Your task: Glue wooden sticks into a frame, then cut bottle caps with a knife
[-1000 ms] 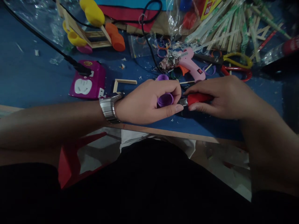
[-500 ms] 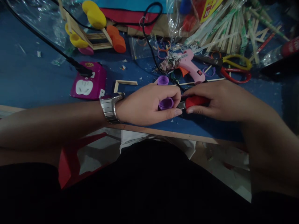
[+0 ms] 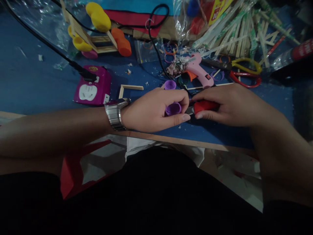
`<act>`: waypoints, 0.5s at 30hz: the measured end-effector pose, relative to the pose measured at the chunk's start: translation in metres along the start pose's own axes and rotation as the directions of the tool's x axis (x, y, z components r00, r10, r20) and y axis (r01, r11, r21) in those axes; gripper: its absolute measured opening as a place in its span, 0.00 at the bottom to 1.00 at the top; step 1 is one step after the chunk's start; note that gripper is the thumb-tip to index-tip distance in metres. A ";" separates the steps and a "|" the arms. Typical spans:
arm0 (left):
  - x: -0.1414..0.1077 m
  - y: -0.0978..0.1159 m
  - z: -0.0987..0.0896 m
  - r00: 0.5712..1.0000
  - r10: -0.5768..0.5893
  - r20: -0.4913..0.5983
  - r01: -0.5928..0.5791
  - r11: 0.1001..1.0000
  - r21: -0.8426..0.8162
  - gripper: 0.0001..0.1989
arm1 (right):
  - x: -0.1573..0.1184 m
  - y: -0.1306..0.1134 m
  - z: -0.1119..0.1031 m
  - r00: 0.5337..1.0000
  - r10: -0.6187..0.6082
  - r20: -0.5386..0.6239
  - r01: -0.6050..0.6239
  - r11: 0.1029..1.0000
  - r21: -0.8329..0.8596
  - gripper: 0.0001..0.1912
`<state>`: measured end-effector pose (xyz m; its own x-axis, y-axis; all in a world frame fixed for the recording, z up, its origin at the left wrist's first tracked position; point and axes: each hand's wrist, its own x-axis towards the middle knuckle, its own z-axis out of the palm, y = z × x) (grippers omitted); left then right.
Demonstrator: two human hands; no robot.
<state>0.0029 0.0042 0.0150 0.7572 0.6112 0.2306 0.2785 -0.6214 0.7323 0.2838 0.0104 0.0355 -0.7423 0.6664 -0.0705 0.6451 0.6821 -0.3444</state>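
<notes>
My left hand (image 3: 156, 109), with a metal watch at the wrist, curls its fingers and thumb around a small purple plastic cup (image 3: 173, 109) whose open mouth faces up. A second purple cup (image 3: 170, 85) shows just beyond the knuckles. Close on the right, my right hand (image 3: 234, 106) grips a red-handled cutter (image 3: 205, 106). Its metal end (image 3: 190, 110) points left and meets the left fingertips beside the cup. What lies between those fingertips is hidden. Behind the hands is a pink glue gun (image 3: 200, 70) with a clump of scraps at its nozzle.
A purple power adapter (image 3: 93, 86) with a black plug sits left, near an L-shaped stick piece (image 3: 129, 87). Scissors (image 3: 245, 71) lie at right. Bundled wooden sticks (image 3: 234, 36) and a stick frame with yellow and orange cups (image 3: 97, 40) stand behind. The table edge (image 3: 171, 138) runs in front.
Both hands keep the same grip and place, with the cutter still against the left fingertips. The whole view has shifted very slightly.
</notes>
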 end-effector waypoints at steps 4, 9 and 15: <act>0.000 -0.001 0.000 0.999 -0.014 -0.049 0.012 0.999 -0.043 0.11 | -0.001 0.000 -0.001 0.998 -0.012 -0.061 0.010 0.999 -0.043 0.34; 0.000 0.001 0.000 0.997 -0.015 -0.069 0.010 0.997 -0.073 0.13 | -0.001 -0.003 -0.003 0.998 0.003 -0.056 -0.005 0.999 -0.040 0.34; 0.003 -0.008 0.001 0.990 0.052 -0.131 -0.061 0.996 -0.070 0.21 | -0.002 -0.006 -0.005 0.993 -0.003 -0.118 -0.005 0.998 -0.062 0.32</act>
<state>0.0035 0.0105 0.0097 0.6863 0.6375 0.3502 0.1899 -0.6218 0.7598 0.2820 0.0068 0.0426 -0.7175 0.6954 0.0413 0.6586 0.6964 -0.2852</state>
